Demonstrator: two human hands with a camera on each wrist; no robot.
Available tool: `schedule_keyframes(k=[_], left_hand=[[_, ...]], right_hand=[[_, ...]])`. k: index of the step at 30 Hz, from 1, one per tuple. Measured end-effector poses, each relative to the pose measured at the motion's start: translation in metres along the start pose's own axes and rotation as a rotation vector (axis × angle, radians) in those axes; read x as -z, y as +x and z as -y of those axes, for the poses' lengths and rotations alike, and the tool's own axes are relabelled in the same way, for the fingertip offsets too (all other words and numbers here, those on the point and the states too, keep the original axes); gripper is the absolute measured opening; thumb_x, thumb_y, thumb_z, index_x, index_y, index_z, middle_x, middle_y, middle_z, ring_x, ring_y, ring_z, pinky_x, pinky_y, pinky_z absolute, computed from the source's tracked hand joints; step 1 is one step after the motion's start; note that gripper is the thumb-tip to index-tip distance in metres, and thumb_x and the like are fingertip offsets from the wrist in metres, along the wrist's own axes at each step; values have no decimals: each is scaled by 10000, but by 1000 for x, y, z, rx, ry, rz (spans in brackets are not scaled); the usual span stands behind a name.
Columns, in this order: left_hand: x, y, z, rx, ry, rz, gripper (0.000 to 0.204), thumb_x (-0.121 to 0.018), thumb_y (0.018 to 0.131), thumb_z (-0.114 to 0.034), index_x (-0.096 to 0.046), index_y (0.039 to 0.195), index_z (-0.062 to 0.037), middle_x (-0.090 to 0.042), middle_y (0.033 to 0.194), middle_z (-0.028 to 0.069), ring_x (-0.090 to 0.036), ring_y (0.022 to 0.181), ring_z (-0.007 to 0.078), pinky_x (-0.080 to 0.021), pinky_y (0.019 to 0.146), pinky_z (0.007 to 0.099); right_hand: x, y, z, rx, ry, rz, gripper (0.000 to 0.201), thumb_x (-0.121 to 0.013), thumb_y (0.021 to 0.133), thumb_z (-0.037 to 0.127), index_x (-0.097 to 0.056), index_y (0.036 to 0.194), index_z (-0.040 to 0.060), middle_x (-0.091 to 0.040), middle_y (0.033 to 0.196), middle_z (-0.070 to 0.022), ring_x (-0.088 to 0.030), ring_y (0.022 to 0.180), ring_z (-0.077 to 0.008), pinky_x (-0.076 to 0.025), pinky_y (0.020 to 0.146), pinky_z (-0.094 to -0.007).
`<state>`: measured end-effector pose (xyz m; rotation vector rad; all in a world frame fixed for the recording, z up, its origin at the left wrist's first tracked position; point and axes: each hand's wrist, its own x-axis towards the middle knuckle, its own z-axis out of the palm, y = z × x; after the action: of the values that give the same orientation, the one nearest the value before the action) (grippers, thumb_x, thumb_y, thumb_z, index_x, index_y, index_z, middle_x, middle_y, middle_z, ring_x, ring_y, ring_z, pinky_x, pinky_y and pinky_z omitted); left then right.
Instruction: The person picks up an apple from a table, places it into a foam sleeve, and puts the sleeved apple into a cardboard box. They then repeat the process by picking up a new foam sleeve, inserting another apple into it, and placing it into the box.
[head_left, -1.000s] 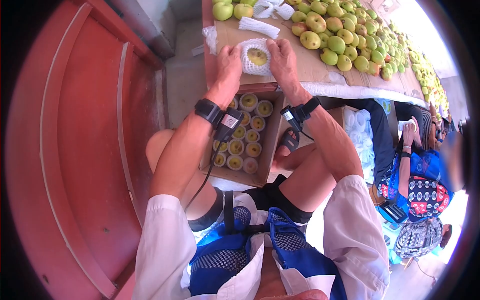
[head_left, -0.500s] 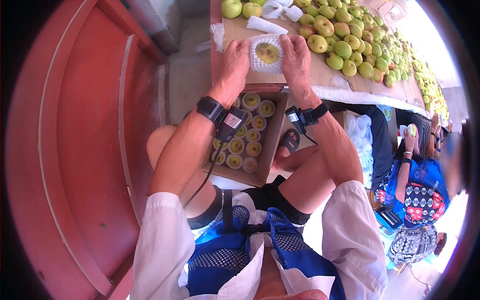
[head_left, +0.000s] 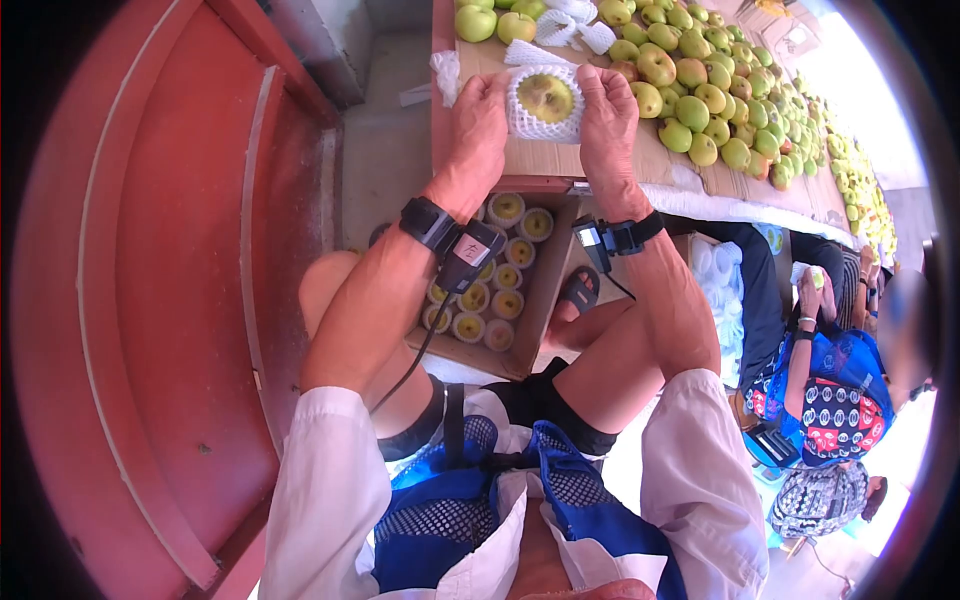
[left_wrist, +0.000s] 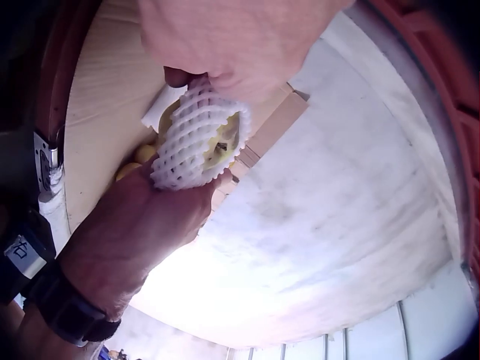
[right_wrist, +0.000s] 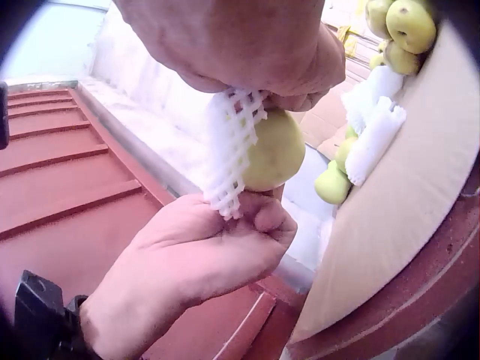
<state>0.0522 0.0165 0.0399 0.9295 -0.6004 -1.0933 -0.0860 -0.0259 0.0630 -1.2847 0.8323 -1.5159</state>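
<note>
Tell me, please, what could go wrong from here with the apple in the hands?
The apple might slip out of its net: the right wrist view shows one side bare.
If the left hand or right hand loosens, the apple may drop and bruise, perhaps into the open box.
The right hand looks close to the pile and might knock apples loose.

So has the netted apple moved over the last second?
Yes: in the head view the netted apple has shifted up the picture, toward the nearest loose foam sleeve on the table, now partly overlapping it.
</note>
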Motion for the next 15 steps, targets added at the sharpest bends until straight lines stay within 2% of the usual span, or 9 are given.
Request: schedule_keyframes(k=[4,10,15], left_hand=[[-4,-4,-8,56,30,-7,253,-522,1066,-225,-598,1153,0,-663,1080,41,-629,958,108,-532,838,265],[-2,-4,-10,19,-4,50,255,-524,1066,-226,-598,1158,0,-662,1072,38,-633,959,102,-533,850,260],[-1,-1,-6,8,-30,16,230,-532,1063,-215,-604,1133,-8,-671,1058,41,-641,958,102,-536,854,255]], right_hand=[[2,6,4,8,-13,35,258,-666,997,231,-624,1001,-23,-653,896,-12,-554,806,-61,-476,729,-218],[0,6,5,-18,34,24,260,-681,988,228,-632,1017,-26,-659,902,-11,-559,806,-60,-478,723,-217],[-3,6,5,-58,93,5,259,-688,982,230,-641,1015,-23,-668,902,-12,-574,792,-62,-482,716,-213]])
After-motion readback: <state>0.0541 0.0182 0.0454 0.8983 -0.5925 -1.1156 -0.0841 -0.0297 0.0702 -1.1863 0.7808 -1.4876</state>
